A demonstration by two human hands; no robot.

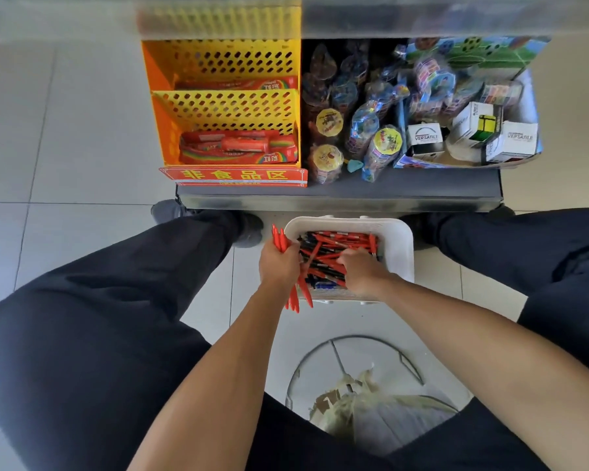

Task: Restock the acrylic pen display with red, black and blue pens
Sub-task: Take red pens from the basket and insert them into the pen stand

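A white plastic basket [400,246] sits on the floor between my feet, filled with mixed red, black and a few blue pens [334,248]. My left hand [278,263] hovers at the basket's left rim, shut on a bundle of red pens [296,294] whose ends stick out above and below my fist. My right hand [359,266] is down inside the basket, fingers curled into the pile of pens; what it grips is hidden. The acrylic pen display is not in view.
A low dark shelf [337,195] stands ahead with a yellow-orange perforated rack [225,107] of red candy packs, bagged toys [361,130] and white cube boxes [473,130]. A red sign [233,175] fronts it. A wire bin [361,396] with a bag sits below my arms.
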